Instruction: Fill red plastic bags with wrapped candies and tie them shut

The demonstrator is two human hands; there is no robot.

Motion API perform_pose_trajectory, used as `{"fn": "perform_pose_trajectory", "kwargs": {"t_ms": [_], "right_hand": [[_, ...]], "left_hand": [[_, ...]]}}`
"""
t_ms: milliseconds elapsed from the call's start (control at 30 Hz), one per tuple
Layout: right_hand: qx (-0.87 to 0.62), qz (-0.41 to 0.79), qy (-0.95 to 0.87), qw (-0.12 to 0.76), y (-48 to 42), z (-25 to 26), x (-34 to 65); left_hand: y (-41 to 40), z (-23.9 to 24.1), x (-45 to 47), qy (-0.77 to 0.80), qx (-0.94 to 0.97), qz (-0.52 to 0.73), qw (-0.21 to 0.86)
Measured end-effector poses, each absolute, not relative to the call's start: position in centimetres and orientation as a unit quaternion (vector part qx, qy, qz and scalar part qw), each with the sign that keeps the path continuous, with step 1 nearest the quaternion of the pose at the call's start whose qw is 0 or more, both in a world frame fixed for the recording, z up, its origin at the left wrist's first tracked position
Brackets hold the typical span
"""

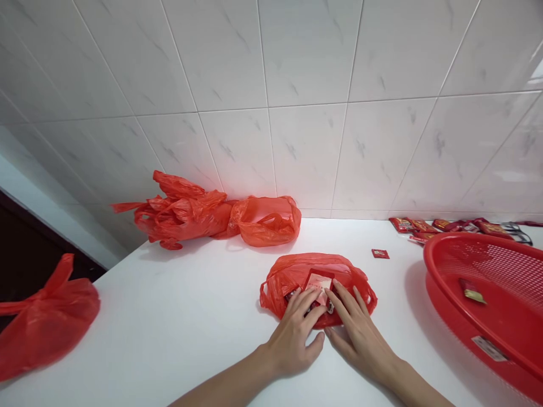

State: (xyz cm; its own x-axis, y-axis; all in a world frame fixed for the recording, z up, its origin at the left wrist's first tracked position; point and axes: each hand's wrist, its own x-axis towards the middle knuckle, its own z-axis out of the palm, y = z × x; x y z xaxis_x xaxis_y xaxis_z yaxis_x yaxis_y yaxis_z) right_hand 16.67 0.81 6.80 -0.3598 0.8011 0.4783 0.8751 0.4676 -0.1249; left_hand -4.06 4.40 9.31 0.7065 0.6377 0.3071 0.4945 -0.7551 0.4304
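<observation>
A: What takes up the most room?
B: The wall of pale, grey-veined glossy tiles (pixel 309 56), and below it the smooth white tabletop (pixel 178 333).

A: And standing on that?
B: At the right edge, a big round-rimmed red plastic mesh basket (pixel 460 310), partly cut off by the frame.

A: Which bags can you see?
B: A knotted, see-through red plastic bag (pixel 51 322) at the far left, partly out of view. Near the wall, a crumpled heap of red plastic bagging (pixel 186 217) touches a rounded orange-red plastic bag with a gaping top (pixel 267 221). Nearer the person lies a wide-mouthed thin red plastic bag (pixel 280 281), left of the basket and apart from it.

A: That's where the hands are?
B: Yes. The bare left hand (pixel 297 336) reaches in over the near side, fingers spread and slightly bent on the contents, thumb held away. The bare right hand (pixel 356 333) is beside it, fingers fanned out over the bag's right part.

A: Smaller things?
B: A row of shiny red packets (pixel 401 225) along the wall, behind the basket. Under the fingertips, inside the wide-mouthed bag, a flat pale-pink square packet with a dark red border (pixel 318 285); darker items around it are mostly hidden. In the basket, a dark-red and yellow-green wrapper (pixel 472 291). Smallest, a little flat red sachet (pixel 380 254) alone between bag and row.
</observation>
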Motion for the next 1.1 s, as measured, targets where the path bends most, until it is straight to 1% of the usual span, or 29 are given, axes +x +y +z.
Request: {"fn": "perform_pose_trajectory", "kwargs": {"t_ms": [333,633,1100], "right_hand": [[-0.514,-0.075,-0.813,0.262,0.65,6.41,16.36],[-0.512,-0.103,-0.809,0.270,0.76,6.51,16.29],[-0.516,-0.095,-0.807,0.271,0.75,6.50,16.27]], "left_hand": [[4.60,8.58,-4.45,0.313,0.900,0.237,0.191],[4.88,8.26,-4.67,0.312,0.895,0.249,0.197],[4.79,8.51,-4.45,0.312,0.893,0.260,0.192]]}}
